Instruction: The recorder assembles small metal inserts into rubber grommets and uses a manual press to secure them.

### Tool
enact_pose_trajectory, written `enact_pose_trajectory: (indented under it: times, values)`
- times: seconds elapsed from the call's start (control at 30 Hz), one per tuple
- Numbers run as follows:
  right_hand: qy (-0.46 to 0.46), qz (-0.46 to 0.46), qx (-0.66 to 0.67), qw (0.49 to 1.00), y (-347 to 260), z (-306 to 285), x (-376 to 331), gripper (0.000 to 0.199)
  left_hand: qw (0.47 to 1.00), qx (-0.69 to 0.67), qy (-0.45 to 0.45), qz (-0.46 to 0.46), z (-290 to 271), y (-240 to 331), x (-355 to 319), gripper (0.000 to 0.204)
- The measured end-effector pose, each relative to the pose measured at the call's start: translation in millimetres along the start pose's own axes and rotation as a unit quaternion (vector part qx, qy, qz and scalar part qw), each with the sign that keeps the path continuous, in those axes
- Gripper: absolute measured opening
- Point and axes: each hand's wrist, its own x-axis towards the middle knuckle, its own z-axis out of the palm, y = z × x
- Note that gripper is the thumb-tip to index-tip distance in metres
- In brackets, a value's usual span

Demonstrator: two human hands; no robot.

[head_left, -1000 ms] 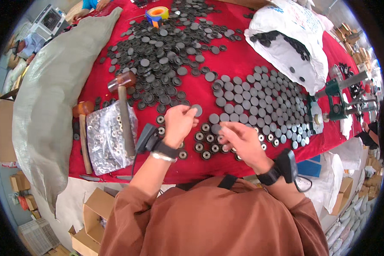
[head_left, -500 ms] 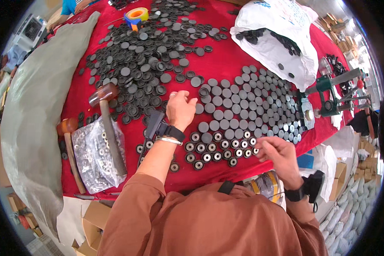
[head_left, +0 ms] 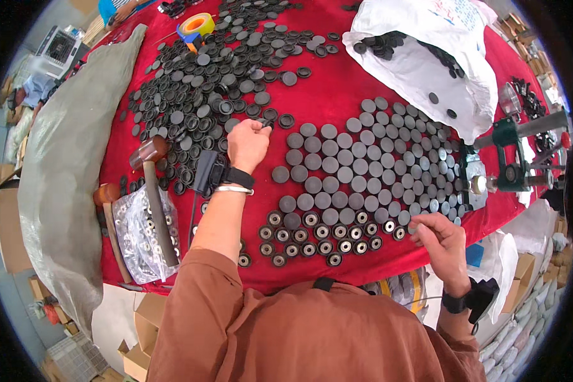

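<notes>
My left hand (head_left: 248, 145) is closed at the edge of a big loose pile of black round caps (head_left: 200, 95), with one dark cap (head_left: 265, 123) pinched at its fingertips. My right hand (head_left: 442, 245) hovers by the table's near edge, fingers loosely bent and apart, with nothing visible in it. Between the hands, grey-topped round discs (head_left: 330, 165) lie in close rows. Nearer to me, several black rings with metal centres (head_left: 325, 247) face up. My right fingertips are beside the closest of these.
Two mallets (head_left: 159, 216) lie by a clear bag of metal rings (head_left: 130, 232) on the left. A white sack (head_left: 420, 70) spills dark caps at the back right, near a green hand press (head_left: 509, 153). Yellow tape (head_left: 197, 24) sits at the back. Red cloth (head_left: 312, 274) covers the table.
My left hand has moved away and to the left, from beside the grey-topped discs to the caps, and now pinches one. My right hand has shifted slightly right and nearer.
</notes>
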Motion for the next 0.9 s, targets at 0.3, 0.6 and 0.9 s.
enact_pose_trajectory:
  times: [0.3,0.6,0.9]
  values:
    - [0.077,-0.198,-0.246,0.946,-39,-82,83,0.016,0.99,-0.033,0.122,0.057,4,5,-21,0.018]
    - [0.026,-0.094,-0.182,0.978,-5,-96,255,0.029,0.972,0.067,0.171,0.146,31,-14,-41,0.015]
    - [0.142,-0.395,-0.375,0.826,4,64,438,0.03,0.979,0.087,0.151,0.103,30,2,-38,0.014]
